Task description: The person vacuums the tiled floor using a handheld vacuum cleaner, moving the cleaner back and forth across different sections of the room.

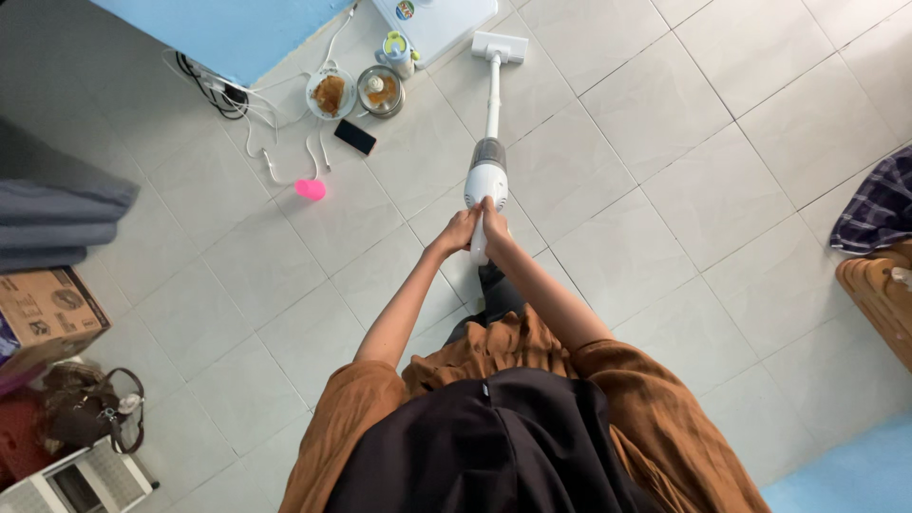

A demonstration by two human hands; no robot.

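Pale grey floor tiles fill most of the frame beneath me. A light blue mat covers the upper left corner. At the far left edge a brown cardboard box sits tilted, rectangular, with round printed marks and a small coloured label on its side; I cannot make out more of it. Below it a dark brown handbag rests just beside a white slatted thing in the lower left corner. At the right edge a dark checked cloth lies above a piece of wooden furniture.

My white stick vacuum runs up the middle of the frame, its flat head at the top centre, just beside a white appliance carrying a small round sticker. To the left of the vacuum's tube stand a metal bowl, a plate of brown food and a small lidded cup. A black phone lies below them, and a pink round object below that, among white cables.

My left hand and right hand are both clenched round the vacuum's handle at the centre of the frame, fingers wrapped tight, hands touching each other. The vacuum's body rises straight up the frame from my fingers.
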